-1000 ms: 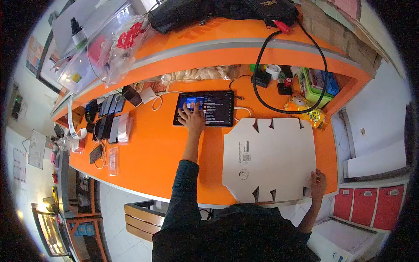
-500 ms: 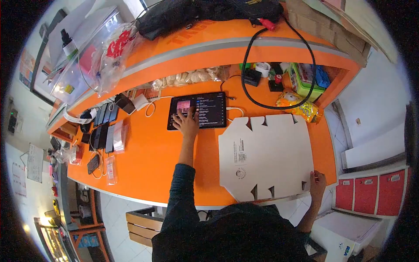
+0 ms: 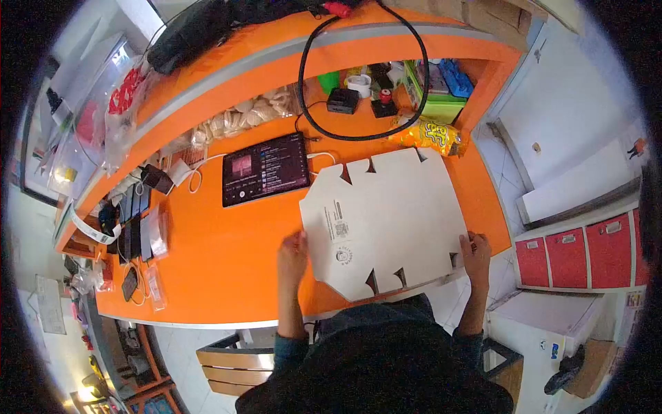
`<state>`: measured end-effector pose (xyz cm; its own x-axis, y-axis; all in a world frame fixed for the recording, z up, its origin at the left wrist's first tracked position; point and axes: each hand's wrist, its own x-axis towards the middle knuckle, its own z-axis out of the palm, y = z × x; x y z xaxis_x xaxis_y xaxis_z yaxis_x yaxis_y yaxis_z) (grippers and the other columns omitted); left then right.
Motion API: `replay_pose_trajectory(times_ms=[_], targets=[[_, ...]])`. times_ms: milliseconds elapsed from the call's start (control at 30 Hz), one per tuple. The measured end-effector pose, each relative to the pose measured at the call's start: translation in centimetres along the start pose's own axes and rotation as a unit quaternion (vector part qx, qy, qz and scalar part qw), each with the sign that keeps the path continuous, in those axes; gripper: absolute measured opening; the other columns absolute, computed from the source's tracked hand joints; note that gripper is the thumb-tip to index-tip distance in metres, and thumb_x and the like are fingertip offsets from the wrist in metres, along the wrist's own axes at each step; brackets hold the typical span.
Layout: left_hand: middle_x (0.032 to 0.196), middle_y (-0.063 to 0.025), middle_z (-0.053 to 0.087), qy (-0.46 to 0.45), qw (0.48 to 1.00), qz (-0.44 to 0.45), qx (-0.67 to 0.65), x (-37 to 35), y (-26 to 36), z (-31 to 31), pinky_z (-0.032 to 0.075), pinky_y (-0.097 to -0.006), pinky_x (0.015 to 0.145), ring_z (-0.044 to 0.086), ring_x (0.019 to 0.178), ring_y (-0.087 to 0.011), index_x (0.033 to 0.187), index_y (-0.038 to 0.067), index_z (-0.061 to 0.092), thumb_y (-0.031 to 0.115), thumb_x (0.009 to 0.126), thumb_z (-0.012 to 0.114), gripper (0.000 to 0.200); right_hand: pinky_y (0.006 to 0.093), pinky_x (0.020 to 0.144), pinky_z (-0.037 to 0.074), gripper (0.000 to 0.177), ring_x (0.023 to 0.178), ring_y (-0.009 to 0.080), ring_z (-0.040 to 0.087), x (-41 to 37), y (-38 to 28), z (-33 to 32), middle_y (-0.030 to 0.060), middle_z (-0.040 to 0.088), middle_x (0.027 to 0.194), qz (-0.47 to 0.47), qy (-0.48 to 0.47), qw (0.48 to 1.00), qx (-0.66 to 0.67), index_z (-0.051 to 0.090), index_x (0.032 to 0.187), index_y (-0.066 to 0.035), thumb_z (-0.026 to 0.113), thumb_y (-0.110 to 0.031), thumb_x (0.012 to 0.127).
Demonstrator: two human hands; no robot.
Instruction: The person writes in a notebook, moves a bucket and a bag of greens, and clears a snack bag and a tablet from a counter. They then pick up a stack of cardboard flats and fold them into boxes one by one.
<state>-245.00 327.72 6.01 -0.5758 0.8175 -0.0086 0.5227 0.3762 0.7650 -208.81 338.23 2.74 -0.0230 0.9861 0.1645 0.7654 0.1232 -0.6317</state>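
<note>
A flat, unfolded cardboard box point(image 3: 386, 221), pale with cut notches and printed marks, lies over the right part of the orange table, its near edge reaching past the table's front edge. My left hand point(image 3: 293, 255) is closed at its left edge, fingertips on the board. At the opposite edge, near the front right corner, my right hand point(image 3: 476, 255) pinches the cardboard. Behind my left hand rests a tablet point(image 3: 266, 169) with a lit screen showing a list and a pink picture.
A yellow snack bag point(image 3: 431, 136) lies behind the cardboard. Several phones point(image 3: 134, 214) and cables sit at the left of the table point(image 3: 221, 262). A black cable point(image 3: 303, 76) loops down from the upper shelf. Red-fronted drawers point(image 3: 569, 255) stand to the right.
My left hand has left the tablet screen and come down to the cardboard's left edge. My right hand stays at the right edge. The view has shifted and turned.
</note>
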Motion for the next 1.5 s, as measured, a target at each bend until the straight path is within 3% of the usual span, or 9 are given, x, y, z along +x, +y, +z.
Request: replay_pose_trajectory(times_ms=[133, 400, 600, 700, 800, 1000, 1133, 1300, 1500], targets=[[0.086, -0.0256, 0.055, 0.116, 0.99, 0.07, 0.027, -3.7, -2.1, 3.8, 0.044, -0.0397, 0.068, 0.055, 0.08, -0.0367, 0.095, -0.007, 0.051, 0.026, 0.084, 0.045, 0.036, 0.0358, 0.061, 0.04, 0.027, 0.072, 0.0273, 0.049, 0.2, -1.6, -1.0, 0.016, 0.05, 0.074, 0.001, -0.012, 1.0, 0.019, 0.055, 0.088, 0.005, 0.056, -0.019, 0.076], [0.086, -0.0259, 0.054, 0.073, 0.996, -0.027, -0.033, -3.6, 0.5, 2.8, 0.043, -0.0403, 0.069, 0.053, 0.08, -0.0385, 0.095, -0.006, 0.052, 0.024, 0.083, 0.046, 0.032, 0.034, 0.061, 0.04, 0.026, 0.068, 0.0223, 0.05, 1.5, 0.3, -1.4, 0.011, 0.052, 0.073, -0.007, -0.022, 0.996, 0.081, 0.055, 0.087, 0.003, 0.054, -0.021, 0.079], [0.094, -0.0251, 0.052, 0.084, 0.99, 0.016, 0.116, -3.3, 0.8, 3.5, 0.039, -0.0429, 0.076, 0.049, 0.09, -0.0374, 0.1, -0.007, 0.048, 0.027, 0.08, 0.05, 0.039, 0.0283, 0.071, 0.042, 0.037, 0.085, 0.0175, 0.051, 3.3, 0.9, -2.2, 0.0102, 0.052, 0.099, 0.217, -0.259, 0.82, 0.462, 0.046, 0.106, 0.003, 0.054, -0.023, 0.08], [0.098, -0.0269, 0.05, 0.098, 0.985, -0.004, 0.139, -3.8, -0.1, 4.8, 0.035, -0.0457, 0.08, 0.046, 0.095, -0.0389, 0.105, -0.008, 0.044, 0.03, 0.078, 0.052, 0.047, 0.0279, 0.073, 0.042, 0.045, 0.087, 0.018, 0.051, 4.1, -0.2, -2.7, 0.0111, 0.05, 0.102, 0.261, -0.296, 0.794, 0.463, 0.038, 0.114, 0.002, 0.054, -0.023, 0.08], [0.097, -0.029, 0.049, 0.082, 0.99, -0.016, 0.112, -3.6, -1.1, 5.3, 0.036, -0.0449, 0.079, 0.046, 0.094, -0.0406, 0.11, -0.008, 0.04, 0.032, 0.078, 0.052, 0.052, 0.026, 0.069, 0.044, 0.039, 0.082, 0.0144, 0.053, 3.6, -0.2, -1.9, 0.0064, 0.053, 0.093, 0.145, -0.295, 0.857, 0.397, 0.041, 0.112, -0.001, 0.052, -0.022, 0.081], [0.096, -0.0231, 0.053, 0.031, 0.995, -0.087, -0.044, -2.8, -0.7, 2.2, 0.043, -0.0367, 0.071, 0.054, 0.086, -0.0303, 0.114, -0.007, 0.039, 0.034, 0.08, 0.05, 0.054, 0.0234, 0.051, 0.045, 0.037, 0.067, 0.0128, 0.054, 2.8, -3.3, -4.1, 0.006, 0.053, 0.092, 0.164, -0.326, 0.781, 0.507, 0.039, 0.116, -0.004, 0.048, -0.017, 0.083], [0.092, -0.0142, 0.057, -0.037, 0.929, -0.222, -0.294, -3.7, 3.7, -2.4, 0.045, -0.0286, 0.068, 0.057, 0.079, -0.0177, 0.111, -0.005, 0.043, 0.03, 0.08, 0.051, 0.047, 0.0279, 0.062, 0.048, 0.045, 0.081, 0.0178, 0.053, 1.6, -3.8, -4.4, 0.0088, 0.049, 0.101, 0.193, -0.313, 0.758, 0.539, 0.032, 0.121, -0.005, 0.049, -0.016, 0.082], [0.094, -0.0103, 0.056, -0.042, 0.942, -0.122, -0.309, -4.4, -0.9, -2.9, 0.043, -0.0245, 0.07, 0.054, 0.082, -0.0144, 0.108, -0.004, 0.045, 0.018, 0.078, 0.054, 0.038, 0.0338, 0.077, 0.043, 0.055, 0.095, 0.0225, 0.048, -1.8, -2.0, -3.0, 0.0122, 0.044, 0.112, 0.197, -0.34, 0.774, 0.497, 0.024, 0.126, -0.005, 0.051, -0.014, 0.079], [0.096, -0.0086, 0.055, 0.074, 0.939, -0.066, -0.329, -11.0, -0.6, -7.8, 0.04, -0.0243, 0.076, 0.052, 0.086, -0.0131, 0.108, -0.002, 0.045, 0.01, 0.078, 0.054, 0.034, 0.0363, 0.095, 0.026, 0.054, 0.108, 0.0215, 0.036, -3.7, -4.7, -1.3, 0.0113, 0.041, 0.113, 0.05, -0.377, 0.828, 0.411, 0.024, 0.126, -0.003, 0.05, -0.009, 0.078]])
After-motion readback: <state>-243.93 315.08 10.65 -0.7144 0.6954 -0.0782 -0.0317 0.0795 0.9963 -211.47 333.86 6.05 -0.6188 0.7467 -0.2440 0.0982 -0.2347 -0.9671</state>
